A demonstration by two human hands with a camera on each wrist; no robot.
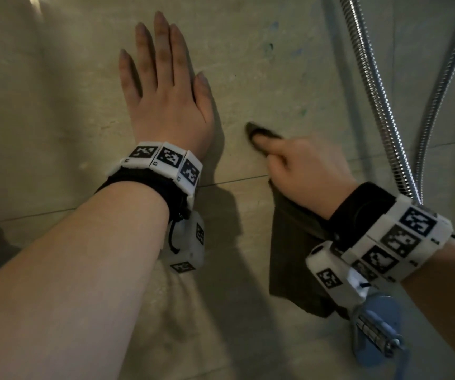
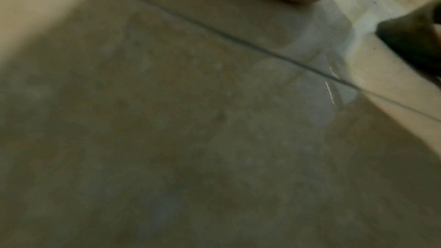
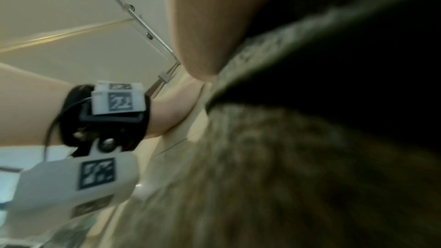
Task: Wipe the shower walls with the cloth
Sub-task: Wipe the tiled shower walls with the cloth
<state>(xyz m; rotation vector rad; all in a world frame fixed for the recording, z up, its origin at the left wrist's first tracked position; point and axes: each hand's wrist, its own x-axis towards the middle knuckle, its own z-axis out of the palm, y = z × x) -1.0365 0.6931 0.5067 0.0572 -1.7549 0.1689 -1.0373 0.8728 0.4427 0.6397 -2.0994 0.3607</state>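
Left hand: the left hand lies flat on the shower wall, fingers straight and a little spread, pointing up the tile; it holds nothing.
Left wrist: a black strap with a band of white blocks printed with black square codes wraps the wrist, and a white camera box hangs below it.
Right hand: the right hand grips the cloth; the forefinger sticks out and presses a fold of cloth onto the wall, while the other fingers curl round the fabric.
Cloth: dark olive-brown, pinned to the wall under the right forefinger just right of the left hand; the rest hangs down below the right wrist, against the tile. In the right wrist view its nap fills most of the picture, blurred.
Wall: beige stone-look tiles with thin grout lines; one line runs across between the two wrists. A few small green and blue specks show on the tile above the right hand.
Hose: a ribbed metal shower hose loops down the right side of the wall, apart from the cloth.
Fitting: a chrome hinge-like fitting on a bluish plate sits low right, under the right wrist.
Left wrist view: blurred tile and one grout line; a corner of the dark cloth shows at the right edge.
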